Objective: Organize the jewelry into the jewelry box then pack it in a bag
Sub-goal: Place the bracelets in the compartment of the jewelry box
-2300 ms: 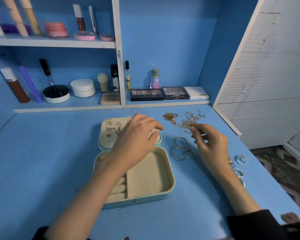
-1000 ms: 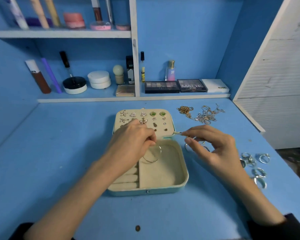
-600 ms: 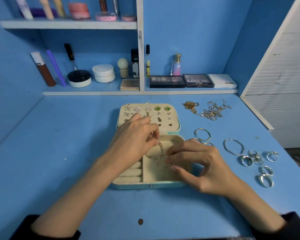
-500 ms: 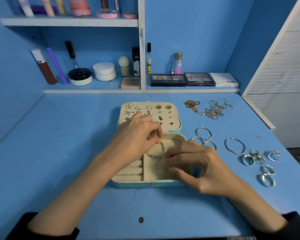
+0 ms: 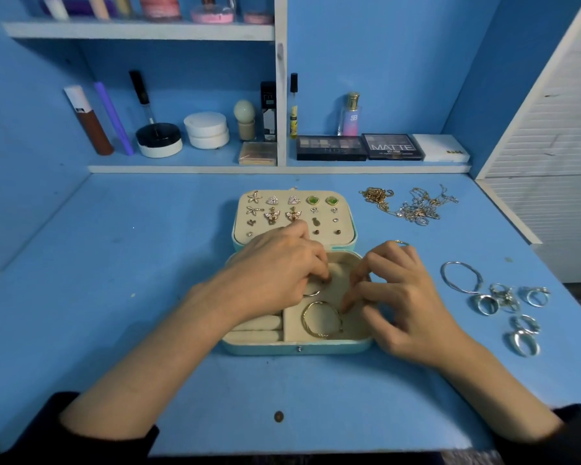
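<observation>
The teal jewelry box [image 5: 296, 348] lies open in the middle of the blue table, and its raised lid [image 5: 344, 229] carries rows of earrings. My left hand [image 5: 275, 276] reaches into the cream tray and pinches a thin bangle [image 5: 311, 292], mostly hidden under its fingers. A gold bangle [image 5: 322, 318] lies flat in the large compartment. My right hand [image 5: 403, 303] hovers over the tray's right side with bent fingers. Its thumb tip touches the gold bangle's right edge and its index finger is off it.
A tangle of necklaces [image 5: 406, 204] lies at the back right. A silver bangle [image 5: 462, 276] and several rings [image 5: 505, 297] sit right of the box, and another hoop [image 5: 401, 242] peeks out behind my right hand. Cosmetics fill the back shelf [image 5: 279, 169]. The table edge runs close on the right.
My right hand carried a gold bangle from the table into the box, and it now lies flat in the compartment. My left hand stayed in the tray on the thin bangle.
</observation>
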`<state>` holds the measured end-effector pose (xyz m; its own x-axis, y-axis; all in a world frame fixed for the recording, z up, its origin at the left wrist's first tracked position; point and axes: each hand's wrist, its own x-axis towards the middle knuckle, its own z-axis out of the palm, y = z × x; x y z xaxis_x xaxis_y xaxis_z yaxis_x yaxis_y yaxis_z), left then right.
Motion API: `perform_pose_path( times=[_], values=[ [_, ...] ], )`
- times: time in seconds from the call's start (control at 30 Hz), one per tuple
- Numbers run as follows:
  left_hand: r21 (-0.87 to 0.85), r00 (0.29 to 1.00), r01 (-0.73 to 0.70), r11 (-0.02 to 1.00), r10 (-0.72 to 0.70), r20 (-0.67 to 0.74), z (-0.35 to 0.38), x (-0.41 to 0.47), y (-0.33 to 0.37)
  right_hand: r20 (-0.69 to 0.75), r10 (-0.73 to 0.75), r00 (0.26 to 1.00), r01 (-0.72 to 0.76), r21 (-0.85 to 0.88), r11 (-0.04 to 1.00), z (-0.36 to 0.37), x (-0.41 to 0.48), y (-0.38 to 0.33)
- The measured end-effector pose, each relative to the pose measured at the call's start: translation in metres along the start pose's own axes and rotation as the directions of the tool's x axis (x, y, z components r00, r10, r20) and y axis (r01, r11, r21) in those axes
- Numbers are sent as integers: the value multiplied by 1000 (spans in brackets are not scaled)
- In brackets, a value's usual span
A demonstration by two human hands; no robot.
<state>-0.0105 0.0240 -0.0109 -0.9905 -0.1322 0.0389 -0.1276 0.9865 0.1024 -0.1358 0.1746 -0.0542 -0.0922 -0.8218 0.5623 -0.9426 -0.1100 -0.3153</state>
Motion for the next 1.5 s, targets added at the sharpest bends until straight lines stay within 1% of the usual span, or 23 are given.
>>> perform_pose_path(
  times=[0.1,0.23,0.33,0.43,0.5,0.57,0.6,0.63,0.7,0.73,0.8,0.83,0.9,0.97,1.07,1.27,1.5],
  values=[
    [-37,1000,7,999,-7,-9,1,0,-2,35,-9,999,9,15,1000,-1,0,-2],
    [-195,993,53,979,-72,-91,1,-1,-5,120,-20,993,17,28,999,-1,0,-6],
    [-249,988,53,967,-87,-127,-1,-2,-6,164,-28,986,24,27,999,-2,0,-7],
    [-267,983,45,963,-90,-158,-2,0,-6,151,-35,988,28,44,999,-4,0,-7],
    [-272,979,43,961,-95,-180,-2,2,-4,92,-8,996,1,69,998,-6,2,-4],
    [-282,974,43,958,-102,-201,-2,4,-2,-26,84,996,-82,83,993,-7,4,3],
    [-290,972,40,956,-105,-212,-2,6,-1,-99,156,983,-148,81,986,-8,5,8],
    [-297,969,35,954,-105,-223,-2,8,0,-174,237,956,-228,73,971,-9,6,14],
    [-311,968,28,950,-104,-230,-2,12,4,-283,400,872,-403,48,914,-11,6,26],
    [-314,969,26,949,-101,-227,-2,14,6,-305,470,829,-486,26,874,-13,5,34],
    [-320,969,24,947,-100,-225,-1,20,11,-284,585,760,-618,-36,785,-17,0,49],
    [-327,968,19,945,-99,-232,-1,23,14,-256,628,735,-662,-70,746,-18,-2,55],
    [-332,965,5,943,-92,-247,0,30,17,-210,674,708,-704,-134,698,-18,-3,61],
    [-319,966,2,948,-84,-243,1,36,21,-198,687,699,-715,-195,671,-18,-1,60],
    [-314,966,-7,949,-75,-248,0,41,26,-207,677,706,-706,-268,655,-18,2,57],
    [-316,973,10,949,-83,-216,-1,44,31,-223,660,717,-695,-291,657,-19,3,54],
    [-316,976,27,948,-93,-196,0,44,33,-124,680,723,-651,-454,609,-14,3,56]
  ],
)
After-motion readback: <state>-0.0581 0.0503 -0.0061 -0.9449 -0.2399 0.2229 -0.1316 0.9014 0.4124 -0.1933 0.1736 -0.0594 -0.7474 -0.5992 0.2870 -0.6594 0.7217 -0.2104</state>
